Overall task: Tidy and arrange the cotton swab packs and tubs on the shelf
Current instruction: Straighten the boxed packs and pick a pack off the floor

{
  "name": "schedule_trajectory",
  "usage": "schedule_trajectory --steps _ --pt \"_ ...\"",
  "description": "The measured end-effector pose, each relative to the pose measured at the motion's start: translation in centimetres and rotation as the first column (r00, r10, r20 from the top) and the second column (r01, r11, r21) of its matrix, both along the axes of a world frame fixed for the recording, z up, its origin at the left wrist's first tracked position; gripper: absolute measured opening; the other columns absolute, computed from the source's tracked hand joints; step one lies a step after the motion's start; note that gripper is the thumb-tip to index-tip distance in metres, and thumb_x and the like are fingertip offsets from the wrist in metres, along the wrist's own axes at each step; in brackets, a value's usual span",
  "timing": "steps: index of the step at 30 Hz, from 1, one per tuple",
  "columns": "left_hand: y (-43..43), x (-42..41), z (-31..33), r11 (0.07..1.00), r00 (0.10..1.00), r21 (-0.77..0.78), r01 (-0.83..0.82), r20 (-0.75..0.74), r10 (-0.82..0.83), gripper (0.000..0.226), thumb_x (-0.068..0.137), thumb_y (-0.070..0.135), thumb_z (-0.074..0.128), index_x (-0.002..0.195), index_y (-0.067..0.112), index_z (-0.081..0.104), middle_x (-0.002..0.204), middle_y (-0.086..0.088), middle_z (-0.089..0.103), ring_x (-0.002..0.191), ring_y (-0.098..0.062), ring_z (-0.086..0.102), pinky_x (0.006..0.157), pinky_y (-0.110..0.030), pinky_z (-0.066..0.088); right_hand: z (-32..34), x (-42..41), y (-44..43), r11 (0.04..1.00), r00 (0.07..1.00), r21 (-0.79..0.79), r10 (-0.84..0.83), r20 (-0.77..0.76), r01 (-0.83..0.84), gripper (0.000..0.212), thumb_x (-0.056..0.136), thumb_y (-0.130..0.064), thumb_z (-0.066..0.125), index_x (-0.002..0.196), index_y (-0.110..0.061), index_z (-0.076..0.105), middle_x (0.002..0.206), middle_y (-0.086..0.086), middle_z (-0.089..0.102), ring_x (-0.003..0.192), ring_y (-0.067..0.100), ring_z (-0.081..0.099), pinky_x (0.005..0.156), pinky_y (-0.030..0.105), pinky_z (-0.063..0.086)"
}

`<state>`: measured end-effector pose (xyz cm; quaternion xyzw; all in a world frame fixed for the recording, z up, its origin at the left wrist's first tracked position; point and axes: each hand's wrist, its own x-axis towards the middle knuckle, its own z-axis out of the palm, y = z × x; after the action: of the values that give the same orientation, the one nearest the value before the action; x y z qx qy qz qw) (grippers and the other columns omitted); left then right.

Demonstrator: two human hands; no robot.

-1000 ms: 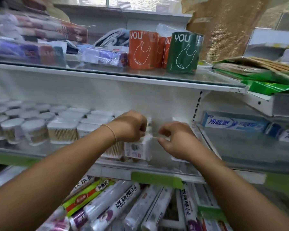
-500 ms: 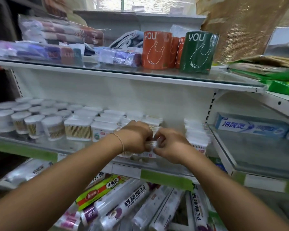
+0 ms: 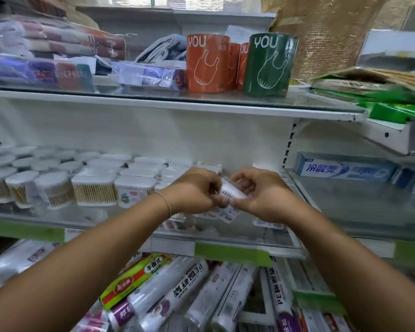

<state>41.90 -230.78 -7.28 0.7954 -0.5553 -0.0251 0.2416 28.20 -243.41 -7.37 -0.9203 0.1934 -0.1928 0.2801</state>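
A small white cotton swab pack [image 3: 233, 190] is held tilted above the middle glass shelf [image 3: 106, 214], between both hands. My left hand [image 3: 194, 190] grips its left end and my right hand [image 3: 261, 192] pinches its right end. Several round tubs [image 3: 22, 185] and rectangular tubs [image 3: 95, 188] of cotton swabs stand in rows on the left of the shelf. More small packs [image 3: 223, 213] lie below my hands, partly hidden.
Orange and green bag rolls [image 3: 268, 63] and folded cloths [image 3: 58, 41] sit on the upper shelf. Toothpaste boxes [image 3: 343, 168] lie on the right shelf. Plastic wrap rolls [image 3: 177, 293] fill the bin below. A metal upright [image 3: 289, 144] bounds the shelf on the right.
My hands have come together and lifted a small swab pack up off the shelf, now tilted between them. The camera has drifted right.
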Motion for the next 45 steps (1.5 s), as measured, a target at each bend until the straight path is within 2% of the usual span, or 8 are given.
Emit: schedule_trajectory --steps 3,6,13,17,27,35,40,45 --pt "-0.5 -0.6 -0.4 0.999 0.973 -0.049 0.005 -0.229 -0.016 0.025 0.081 0.028 0.079 0.079 0.011 0.061 0.083 -0.010 0.071 0.072 -0.024 0.071 0.070 -0.044 0.058 0.4 -0.7 -0.6 1.000 1.000 -0.020 -0.024 0.007 0.024 0.029 0.072 -0.022 0.084 0.095 -0.030 0.068 0.086 -0.010 0.068 0.080 0.007 0.066 0.071 0.022 0.055" --pt "-1.0 -1.7 -0.5 0.999 0.911 -0.032 0.044 -0.410 -0.053 0.023 0.086 0.024 0.075 0.081 0.013 0.055 0.082 -0.010 0.073 0.068 -0.021 0.074 0.069 -0.044 0.061 1.3 -1.6 -1.3 1.000 1.000 0.015 -0.024 -0.004 0.025 0.031 0.067 -0.019 0.087 0.089 -0.030 0.069 0.083 -0.009 0.070 0.076 0.009 0.069 0.068 0.036 0.061" --pt "-3.1 -4.0 -1.8 0.997 0.849 0.000 0.072 -0.524 -0.061 0.025 0.088 0.025 0.072 0.095 0.005 0.058 0.084 -0.009 0.074 0.071 -0.019 0.074 0.072 -0.045 0.061 1.9 -3.6 -2.4 0.988 0.983 -0.137 -0.086 -0.165 0.064 0.033 0.067 -0.022 0.090 0.090 -0.030 0.067 0.089 -0.012 0.068 0.081 0.004 0.065 0.077 0.030 0.057" --pt "-4.5 -4.8 -2.8 0.998 0.853 -0.001 0.061 -0.519 -0.053 0.031 0.086 0.028 0.074 0.099 0.005 0.059 0.090 -0.012 0.073 0.071 -0.018 0.074 0.069 -0.044 0.061 1.6 -4.3 -3.0 0.973 0.972 -0.213 -0.128 -0.197 0.085 0.038 0.067 -0.025 0.090 0.095 -0.033 0.066 0.090 -0.013 0.064 0.081 -0.001 0.060 0.075 0.018 0.052" --pt "-6.5 -6.0 -4.4 0.999 0.885 -0.013 -0.031 -0.465 0.021 0.030 0.081 0.029 0.079 0.091 0.013 0.056 0.077 -0.005 0.073 0.063 -0.012 0.072 0.066 -0.038 0.062 0.5 -4.5 -3.9 0.928 0.934 -0.359 -0.213 -0.287 0.101 0.036 0.075 -0.027 0.082 0.092 -0.037 0.053 0.099 -0.009 0.049 0.098 0.011 0.048 0.087 0.027 0.046" --pt "-6.5 -6.2 -5.1 0.994 0.887 -0.081 -0.072 -0.461 0.027 0.034 0.082 0.030 0.078 0.093 0.016 0.049 0.088 -0.008 0.067 0.074 -0.023 0.071 0.070 -0.044 0.060 0.0 -4.4 -3.3 0.908 0.922 -0.402 -0.252 -0.294 0.120 0.042 0.081 -0.030 0.078 0.115 -0.033 0.054 0.103 -0.009 0.048 0.104 0.015 0.048 0.088 0.030 0.046" --pt "-6.1 -6.3 -5.8 0.989 0.898 -0.124 -0.083 -0.440 0.020 0.036 0.080 0.031 0.080 0.094 0.020 0.048 0.082 0.001 0.062 0.067 -0.011 0.056 0.067 -0.031 0.054 -0.2 -4.4 -2.9 0.901 0.919 -0.401 -0.291 -0.268 0.169 0.051 0.079 -0.030 0.079 0.122 -0.031 0.050 0.117 -0.005 0.049 0.114 0.018 0.047 0.093 0.032 0.046" --pt "-5.6 -6.6 -6.1 0.983 0.928 -0.140 -0.117 -0.368 0.058 0.035 0.081 0.032 0.078 0.096 0.023 0.048 0.091 0.003 0.056 0.079 -0.012 0.055 0.073 -0.028 0.052 -0.5 -4.4 -2.6 0.881 0.937 -0.438 -0.288 -0.199 0.178 0.056 0.080 -0.031 0.077 0.128 -0.030 0.050 0.128 -0.002 0.046 0.125 0.020 0.040 0.100 0.032 0.040"
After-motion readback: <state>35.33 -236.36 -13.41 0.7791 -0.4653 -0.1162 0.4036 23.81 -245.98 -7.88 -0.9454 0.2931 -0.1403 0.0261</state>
